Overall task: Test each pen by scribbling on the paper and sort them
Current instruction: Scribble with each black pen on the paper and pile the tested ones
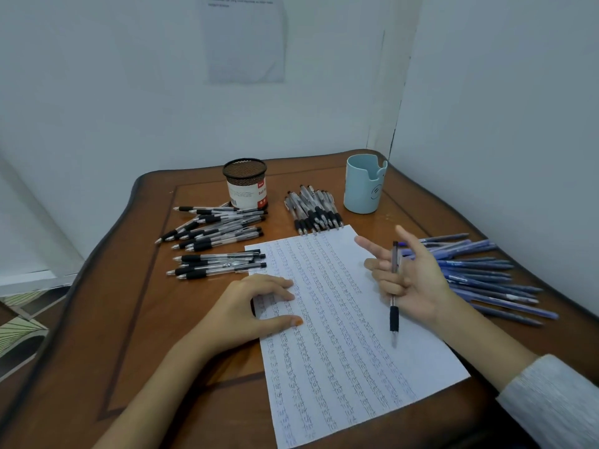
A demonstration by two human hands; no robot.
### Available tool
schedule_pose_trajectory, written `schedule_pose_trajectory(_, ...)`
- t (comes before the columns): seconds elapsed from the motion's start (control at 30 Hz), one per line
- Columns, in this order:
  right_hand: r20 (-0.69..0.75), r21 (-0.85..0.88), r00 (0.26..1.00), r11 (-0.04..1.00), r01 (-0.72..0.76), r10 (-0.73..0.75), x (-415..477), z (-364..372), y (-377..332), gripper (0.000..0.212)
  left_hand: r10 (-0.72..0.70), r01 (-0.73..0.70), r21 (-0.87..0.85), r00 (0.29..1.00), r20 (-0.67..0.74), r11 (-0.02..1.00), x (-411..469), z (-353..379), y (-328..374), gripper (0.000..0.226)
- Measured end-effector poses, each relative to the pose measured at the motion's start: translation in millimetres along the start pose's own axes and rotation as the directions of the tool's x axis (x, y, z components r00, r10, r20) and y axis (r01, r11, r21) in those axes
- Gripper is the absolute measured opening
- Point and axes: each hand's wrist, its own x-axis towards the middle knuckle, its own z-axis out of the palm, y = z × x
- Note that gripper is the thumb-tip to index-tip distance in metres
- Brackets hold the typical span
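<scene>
- Right hand (411, 280), centre right, palm up: middle fingers (384, 281) curl round a clear pen (393, 314) with a black grip. Its tip points to the lower frame, over the paper (340, 367).
- Left hand (246, 306), centre: fingers (278, 283) loosely bent, gripping nothing, resting on the paper's left edge.
- Paper, covered in scribbled rows, lies on the desk (136, 335).
- Black mesh cup (244, 184), upper centre, upright; contents cannot be told.
- Light blue cup (363, 186), upper right, upright; contents cannot be told.
- Black-grip pens (214, 234) left; a bundle (312, 210) between the cups; blue pens (479, 273) right.
</scene>
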Motion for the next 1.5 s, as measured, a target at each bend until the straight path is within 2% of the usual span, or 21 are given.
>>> schedule_pose_trajectory(0.07, 0.081, 0.077, 0.996, 0.996, -0.051, 0.045, -1, -6, -2, 0.045, 0.000, 0.000, 0.004, 1.000, -0.005, 1.000, 0, 0, -1, 0.045)
schedule_pose_trajectory(0.17, 0.181, 0.143, 0.982, 0.987, -0.078, 0.052, 2, -12, 1, 0.067, -0.003, 0.003, 0.004, 1.000, -0.009, 1.000, 0, 1, 0, 0.044)
schedule_pose_trajectory(0.23, 0.165, 0.180, 0.985, 0.980, -0.088, 0.058, 3, -13, 4, 0.060, -0.005, 0.005, -0.001, 1.000, -0.013, 1.000, 0, 1, 0, 0.044)
schedule_pose_trajectory(0.27, 0.124, 0.180, 0.990, 0.980, -0.083, 0.061, 3, -13, 4, 0.047, -0.005, 0.005, 0.000, 1.000, -0.011, 1.000, 0, 0, 0, 0.044)
schedule_pose_trajectory(0.3, 0.071, 0.157, 0.996, 0.985, -0.066, 0.055, 2, -11, 4, 0.033, -0.004, 0.004, 0.001, 1.000, -0.009, 1.000, 0, 0, 0, 0.045)
schedule_pose_trajectory(0.37, 0.000, 0.063, 1.000, 0.998, -0.017, 0.017, 2, -9, 4, 0.034, -0.001, 0.001, 0.004, 1.000, -0.005, 1.000, 0, 0, 0, 0.045)
schedule_pose_trajectory(0.47, 0.001, -0.044, 1.000, 0.999, 0.028, -0.028, 0, -4, 6, 0.031, 0.001, -0.001, 0.015, 1.000, 0.000, 1.000, 0, 0, -1, 0.044)
schedule_pose_trajectory(0.57, 0.098, 0.000, 0.995, 1.000, -0.010, 0.010, -3, -2, 9, 0.046, -0.002, 0.002, 0.018, 1.000, 0.004, 1.000, 0, 0, -1, 0.044)
schedule_pose_trajectory(0.7, 0.077, -0.194, 0.997, 0.981, 0.003, 0.012, -4, -4, 10, 0.065, 0.005, -0.005, 0.010, 1.000, 0.001, 1.000, 0, 0, -1, 0.044)
schedule_pose_trajectory(0.77, 0.030, -0.273, 0.999, 0.961, 0.045, -0.038, -3, -2, 10, 0.061, 0.006, -0.006, 0.010, 1.000, -0.001, 1.000, 0, 0, -1, 0.044)
schedule_pose_trajectory(0.87, 0.046, -0.458, 0.990, 0.878, 0.139, -0.133, 0, 2, 9, 0.029, 0.005, -0.005, 0.005, 1.000, -0.007, 1.000, 0, 0, 0, 0.044)
schedule_pose_trajectory(0.97, 0.041, -0.602, 0.963, 0.763, 0.236, -0.265, 5, 1, 10, 0.029, 0.004, -0.004, -0.002, 1.000, -0.010, 1.000, 0, 0, 1, 0.044)
schedule_pose_trajectory(1.13, 0.104, -0.626, 0.945, 0.718, 0.304, -0.309, 7, 1, 13, 0.029, -0.005, 0.005, -0.001, 1.000, -0.006, 1.000, 0, 0, 1, 0.045)
schedule_pose_trajectory(1.23, 0.109, -0.737, 0.897, 0.570, 0.362, -0.428, 6, 0, 18, 0.034, -0.012, 0.012, -0.004, 1.000, 0.004, 1.000, -1, 0, 2, 0.046)
schedule_pose_trajectory(1.33, 0.087, -0.797, 0.847, 0.473, 0.375, -0.524, 5, 2, 16, 0.039, -0.011, 0.011, -0.001, 1.000, 0.003, 1.000, 0, -1, 2, 0.045)
schedule_pose_trajectory(1.4, 0.092, -0.832, 0.826, 0.413, 0.371, -0.556, 3, 3, 12, 0.039, -0.012, 0.012, 0.002, 1.000, 0.002, 1.000, 0, 0, 2, 0.045)
schedule_pose_trajectory(1.5, 0.120, -0.852, 0.842, 0.380, 0.360, -0.526, 8, 0, 12, 0.036, -0.010, 0.010, -0.004, 1.000, -0.002, 1.000, 0, 0, 1, 0.044)
